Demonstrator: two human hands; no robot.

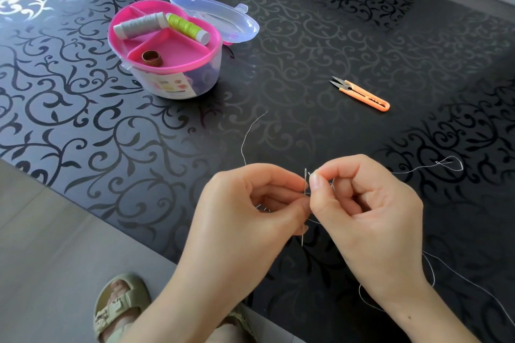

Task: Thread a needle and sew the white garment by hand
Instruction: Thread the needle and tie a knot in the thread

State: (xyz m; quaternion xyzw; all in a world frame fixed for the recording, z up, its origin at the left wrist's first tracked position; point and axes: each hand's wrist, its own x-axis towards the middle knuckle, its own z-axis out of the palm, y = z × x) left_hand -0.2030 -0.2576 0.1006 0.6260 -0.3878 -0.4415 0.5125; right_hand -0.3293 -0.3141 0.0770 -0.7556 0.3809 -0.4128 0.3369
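**Needle pinched upright between both hands near the table's near edge**

Toward the far left corner of the black scroll-patterned table [306,36] stands an open pink sewing box [170,69] holding a grey spool [139,25], a green spool [186,25] and a thimble [152,58]. The left hand [242,209] pinches the needle [303,235] between thumb and forefinger. The needle is thin and silvery, its long axis almost vertical, eye up and tip pointing down toward the near edge. Just right of the eye, the right hand [367,203] pinches the pale thread [418,170], other fingers curled. Orange thread snips [362,93] lie farther back. The thread loops rightward and trails to the near right corner.
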